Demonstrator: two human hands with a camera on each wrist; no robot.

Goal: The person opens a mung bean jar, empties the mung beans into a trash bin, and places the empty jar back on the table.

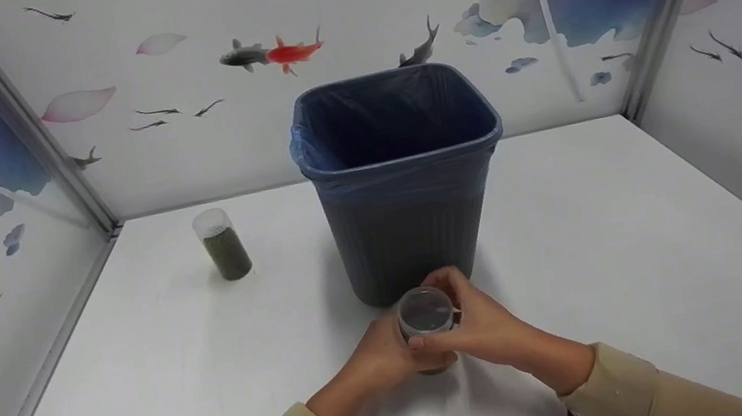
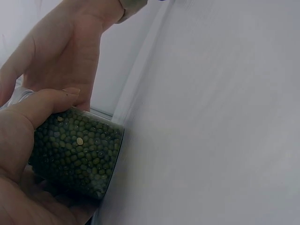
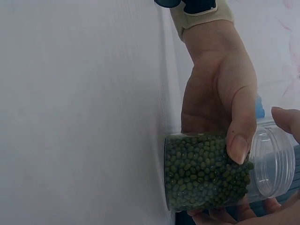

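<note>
A clear plastic jar (image 1: 425, 309) stands upright on the table, close in front of the bin. In the right wrist view, green mung beans (image 3: 201, 171) fill its lower part, and the ridged upper part is see-through. My left hand (image 1: 382, 351) grips the jar's body, with the thumb (image 3: 239, 145) lying across the beans' level. Higher up, my right hand (image 1: 490, 327) holds the jar around its top, thumb on the near side and fingers on the far side. The left wrist view shows the jar's base (image 2: 112, 161) right at the table surface.
A grey bin (image 1: 412, 231) lined with a blue bag (image 1: 403, 177) stands directly beyond my hands. Back left on the white table (image 1: 617, 258) is another clear jar (image 1: 226, 249) with green contents. Printed panels (image 1: 182, 141) enclose the table at the back and sides.
</note>
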